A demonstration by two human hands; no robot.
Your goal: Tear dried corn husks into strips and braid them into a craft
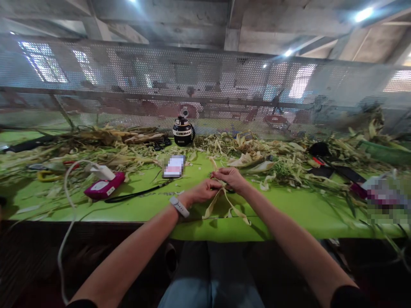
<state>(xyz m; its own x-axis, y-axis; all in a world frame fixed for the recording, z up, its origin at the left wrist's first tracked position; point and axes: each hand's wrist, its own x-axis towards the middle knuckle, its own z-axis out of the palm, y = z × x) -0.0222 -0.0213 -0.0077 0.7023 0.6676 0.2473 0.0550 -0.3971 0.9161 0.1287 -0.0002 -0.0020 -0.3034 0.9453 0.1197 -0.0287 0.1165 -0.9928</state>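
Both my hands meet over the middle of the green table. My left hand, with a white band on its wrist, pinches pale corn husk strips that hang down toward the table's front edge. My right hand is closed on the upper ends of the same strips, fingers curled tight against the left hand. The strips trail loose below both hands.
Heaps of dry husks cover the back of the table. A phone lies just beyond my hands, a magenta power bank with a white cable to the left, a black jug at the back. A mesh screen stands behind.
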